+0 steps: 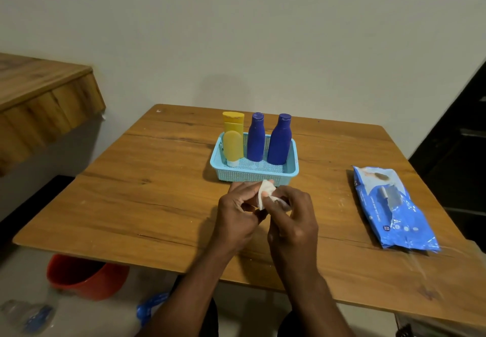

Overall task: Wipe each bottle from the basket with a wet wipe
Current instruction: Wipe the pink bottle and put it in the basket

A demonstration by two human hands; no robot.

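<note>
A light blue mesh basket (263,175) stands on the wooden table (157,178). Inside it stand two dark blue bottles (256,138) (280,140), a yellow bottle (233,121) and a yellow tube (233,147) resting on its white cap. Just in front of the basket, my left hand (238,218) and my right hand (293,221) together hold a crumpled white wet wipe (265,192). Both hands pinch the wipe with their fingers above the table.
A blue pack of wet wipes (391,207) lies on the table's right side. Below the table's left edge sit a red bucket (84,276) and a clear plastic bottle (29,315) on the floor. A wooden counter (39,94) juts in at the left.
</note>
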